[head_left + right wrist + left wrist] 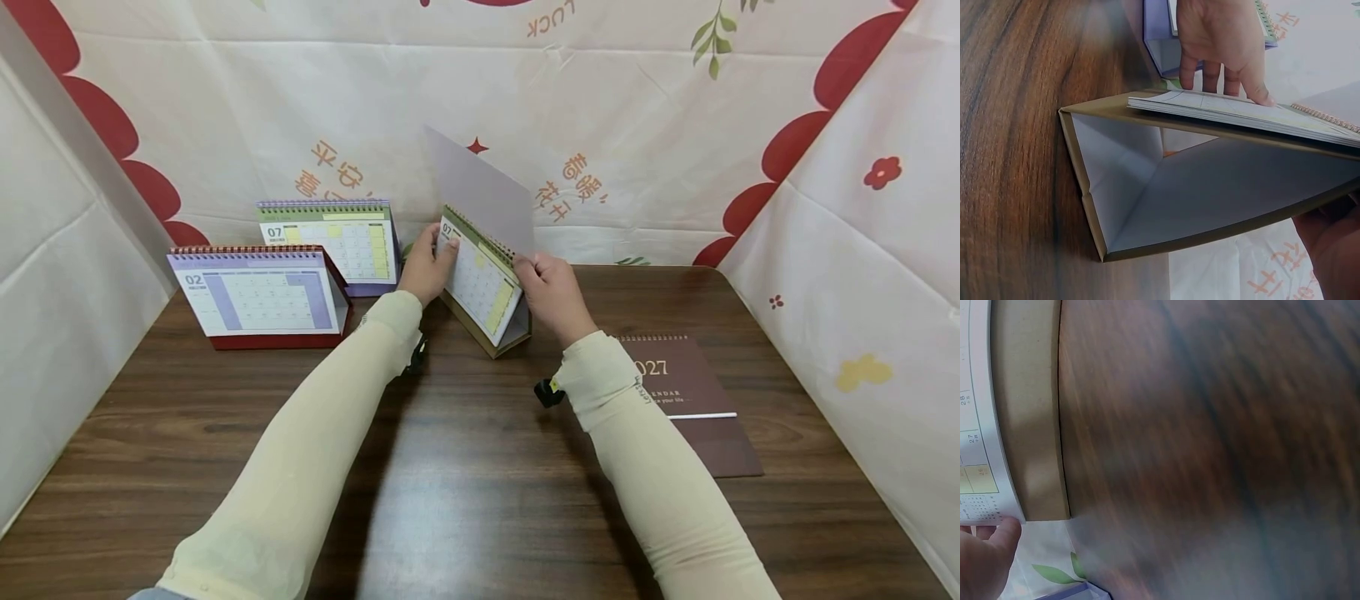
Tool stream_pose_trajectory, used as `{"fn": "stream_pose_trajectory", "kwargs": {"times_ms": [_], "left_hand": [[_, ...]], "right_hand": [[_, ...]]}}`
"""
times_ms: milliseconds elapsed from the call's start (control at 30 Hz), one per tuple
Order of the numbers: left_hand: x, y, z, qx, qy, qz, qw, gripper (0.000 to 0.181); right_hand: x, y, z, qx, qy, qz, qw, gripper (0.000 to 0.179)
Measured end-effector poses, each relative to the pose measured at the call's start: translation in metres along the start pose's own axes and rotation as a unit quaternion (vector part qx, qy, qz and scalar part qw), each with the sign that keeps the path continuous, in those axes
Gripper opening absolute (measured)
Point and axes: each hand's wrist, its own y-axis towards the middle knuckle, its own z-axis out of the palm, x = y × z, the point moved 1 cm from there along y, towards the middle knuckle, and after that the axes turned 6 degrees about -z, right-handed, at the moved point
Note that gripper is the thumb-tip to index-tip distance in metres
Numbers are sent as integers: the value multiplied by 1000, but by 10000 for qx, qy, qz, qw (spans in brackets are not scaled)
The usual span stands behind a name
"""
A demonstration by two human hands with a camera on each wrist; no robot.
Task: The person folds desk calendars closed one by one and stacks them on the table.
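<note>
A desk calendar (480,279) with a tan stand shows its 07 page and stands angled at the middle back of the table. A pale sheet (487,187) rises from its ring binding. My left hand (431,262) grips the calendar's left side, thumb on the front page; the left wrist view shows this thumb at the page edge. At the upper right corner, near the rings, my right hand (555,292) holds the calendar. The right wrist view looks into the open triangular stand (1210,194), with the right hand (1338,250) behind it, partly out of frame.
To the left stand a red-based calendar (258,296) showing 02 and, behind it, a purple-based calendar (330,246) showing 07. A brown 2027 calendar (712,437) lies flat at right, partly under the right forearm. A printed cloth (637,125) hangs behind the wooden table (450,500).
</note>
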Motion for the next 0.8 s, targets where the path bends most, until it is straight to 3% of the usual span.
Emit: {"fn": "stream_pose_trajectory", "kwargs": {"times_ms": [500,800], "left_hand": [[-3,-4,-6,47,101,-105,9999,57],[-33,-6,-23,202,115,-312,9992,67]], "right_hand": [[-2,-3,-1,331,6,23,9994,49],[-4,-2,-2,273,-111,-142,9995,48]]}}
